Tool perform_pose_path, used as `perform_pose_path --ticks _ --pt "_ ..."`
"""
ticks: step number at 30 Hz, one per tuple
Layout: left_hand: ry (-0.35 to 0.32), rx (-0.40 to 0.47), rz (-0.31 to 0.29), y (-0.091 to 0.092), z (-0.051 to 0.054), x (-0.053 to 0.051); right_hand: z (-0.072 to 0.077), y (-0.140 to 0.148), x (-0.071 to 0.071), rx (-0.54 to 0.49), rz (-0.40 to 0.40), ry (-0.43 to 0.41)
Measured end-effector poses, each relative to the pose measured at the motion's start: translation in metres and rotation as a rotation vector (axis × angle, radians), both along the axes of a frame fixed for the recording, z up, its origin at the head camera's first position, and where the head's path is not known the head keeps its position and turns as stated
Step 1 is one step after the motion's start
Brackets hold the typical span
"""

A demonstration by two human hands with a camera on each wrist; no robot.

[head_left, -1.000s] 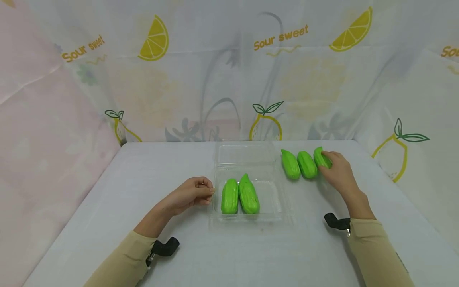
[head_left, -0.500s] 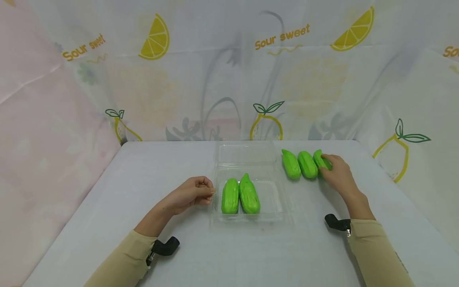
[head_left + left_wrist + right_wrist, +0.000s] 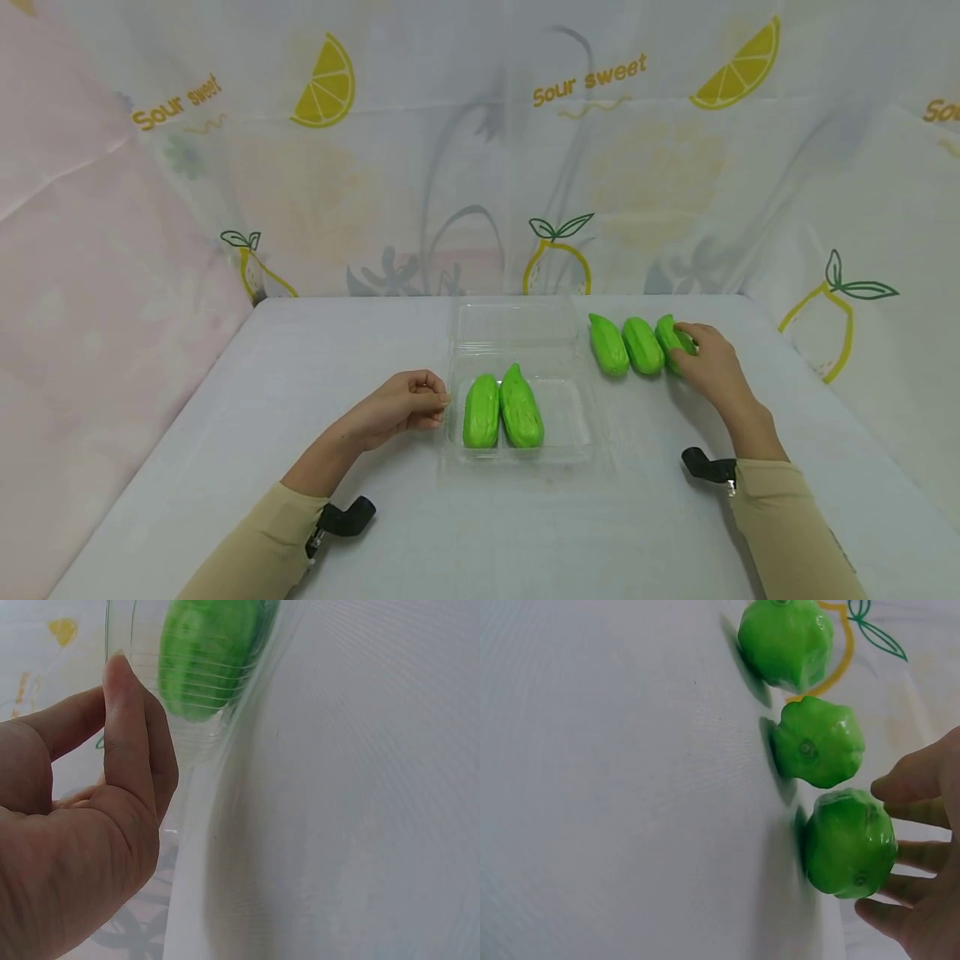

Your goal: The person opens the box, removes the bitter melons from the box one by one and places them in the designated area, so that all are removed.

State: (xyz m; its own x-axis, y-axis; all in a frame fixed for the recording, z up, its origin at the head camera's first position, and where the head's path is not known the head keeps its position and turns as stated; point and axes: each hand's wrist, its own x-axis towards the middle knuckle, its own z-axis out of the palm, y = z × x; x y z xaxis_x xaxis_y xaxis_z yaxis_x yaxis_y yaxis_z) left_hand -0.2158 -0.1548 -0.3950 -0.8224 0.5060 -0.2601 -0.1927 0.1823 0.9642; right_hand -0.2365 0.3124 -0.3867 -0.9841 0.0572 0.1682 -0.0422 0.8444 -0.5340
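A clear plastic clamshell box (image 3: 566, 417) lies with its lid (image 3: 517, 321) folded back at the centre of the table. Inside it, side by side, are two glossy green ridged gourds (image 3: 481, 412). My left hand (image 3: 397, 408) pinches the box's left rim between thumb and fingertips, as the left wrist view also shows in part. At the back right, a row of three similar gourds lies on the table: a left one (image 3: 608, 344), a middle one (image 3: 643, 345) and a right one (image 3: 850, 844). Around the right one, my right hand (image 3: 711, 364) has its fingers spread loosely.
White cloth covers the table (image 3: 337, 333). A printed fabric curtain (image 3: 405, 183) with lemon patterns stands behind it and at both sides. Each wrist carries a black camera mount (image 3: 347, 515).
The right gourd has shifted slightly toward me and lies more level with its row. My right fingers have spread a little around it. My left hand and the box have stayed put.
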Motion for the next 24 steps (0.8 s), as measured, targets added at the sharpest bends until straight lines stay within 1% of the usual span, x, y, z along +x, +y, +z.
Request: perform_pose_path --ticks 5,12,15,19,22,24 --pt "0.001 0.004 -0.003 0.001 0.001 0.0 0.001 0.002 0.001 -0.008 -0.014 0.005" --pt "-0.006 0.004 -0.002 0.001 0.002 0.0 0.006 -0.001 0.002 -0.003 -0.008 0.055" --pt "-0.003 0.004 -0.004 0.001 0.002 0.001 0.013 -0.006 0.003 -0.004 0.008 0.094" --pt "-0.001 0.008 -0.002 0.001 0.002 0.002 0.027 -0.017 0.007 -0.014 0.044 0.147" --pt "0.001 0.011 -0.001 0.001 0.002 0.002 0.037 -0.025 0.011 -0.017 0.083 0.166" --pt "0.004 0.011 -0.002 0.001 0.002 0.002 0.042 -0.03 0.013 -0.009 0.108 0.163"
